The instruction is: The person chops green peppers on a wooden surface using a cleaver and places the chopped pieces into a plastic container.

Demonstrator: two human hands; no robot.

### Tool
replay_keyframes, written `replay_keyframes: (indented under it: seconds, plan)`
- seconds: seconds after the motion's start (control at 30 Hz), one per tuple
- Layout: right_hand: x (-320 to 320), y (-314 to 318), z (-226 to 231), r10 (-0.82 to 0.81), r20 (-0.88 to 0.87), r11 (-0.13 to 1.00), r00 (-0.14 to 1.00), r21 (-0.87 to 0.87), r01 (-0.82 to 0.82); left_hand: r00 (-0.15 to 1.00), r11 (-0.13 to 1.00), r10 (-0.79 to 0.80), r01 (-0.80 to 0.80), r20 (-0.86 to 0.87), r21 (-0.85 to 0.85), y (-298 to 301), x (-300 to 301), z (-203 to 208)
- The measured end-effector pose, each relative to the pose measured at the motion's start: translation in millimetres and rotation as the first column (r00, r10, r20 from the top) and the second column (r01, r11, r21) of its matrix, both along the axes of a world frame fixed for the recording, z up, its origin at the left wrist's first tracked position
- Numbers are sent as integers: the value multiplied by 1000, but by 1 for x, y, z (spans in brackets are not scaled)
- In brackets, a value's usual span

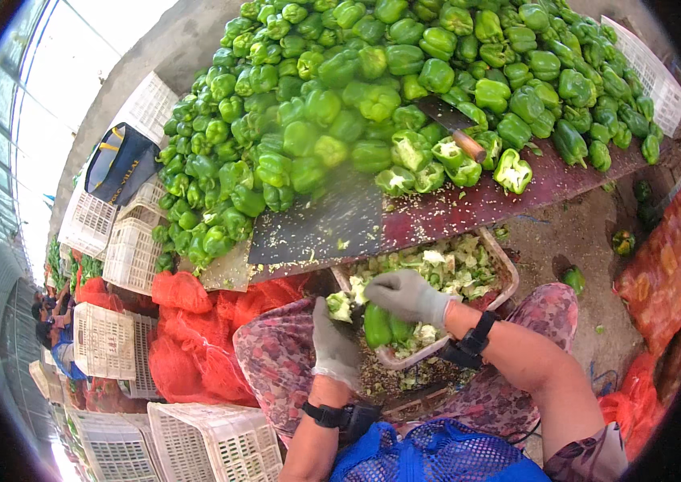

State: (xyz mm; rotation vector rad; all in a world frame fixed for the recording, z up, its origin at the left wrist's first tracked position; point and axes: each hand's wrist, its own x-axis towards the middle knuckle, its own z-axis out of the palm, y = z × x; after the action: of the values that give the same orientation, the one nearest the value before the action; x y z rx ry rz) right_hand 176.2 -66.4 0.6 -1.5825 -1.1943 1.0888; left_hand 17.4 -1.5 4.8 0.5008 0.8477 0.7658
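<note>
My left hand (334, 345), in a pale grey glove, is closed at the fingertips on a cut green pepper piece (339, 306) with pale flesh showing. To its right my gloved right hand (409, 296) has its fingers curled together, with a whitish pepper core (359, 291) at their tips. Just below that hand is a green bell pepper (385, 326); whether the palm touches it is hidden. Both hands are at the near left side of a white tray (505, 273) filled with pepper cores and scraps.
A big heap of green bell peppers (373, 60) covers the dark red table (469, 205). On it lies a wooden-handled knife (469, 145) beside several cut peppers. Red mesh bags (196, 337) and white plastic crates (216, 442) are at left, orange-red sacks (662, 265) at right.
</note>
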Motion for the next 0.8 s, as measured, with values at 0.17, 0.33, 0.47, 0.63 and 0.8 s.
replay_keyframes:
  seconds: [0.17, 0.33, 0.47, 0.63, 0.8]
  plan:
    - [29, 2, 12, -224, -671, 960, 707, -29, 277, 841, 939, -98, 256, -533, 232, 9, -5, -4]
    - [40, -3, 42, -215, -975, 932, 50, -190, 307, 913, 915, -119, 254, -390, 314, -3, 3, -30]
    - [9, 10, 17, -421, -336, 885, 842, 50, 463, 980, 918, -183, 198, -75, 342, -38, 32, -25]
    - [45, 8, 22, -217, -976, 902, 28, -189, 387, 965, 896, -118, 205, -234, 395, -38, 38, 12]
    - [40, 6, 10, -100, -994, 909, -48, -111, 401, 910, 756, -68, 315, -409, 574, -40, 45, 15]
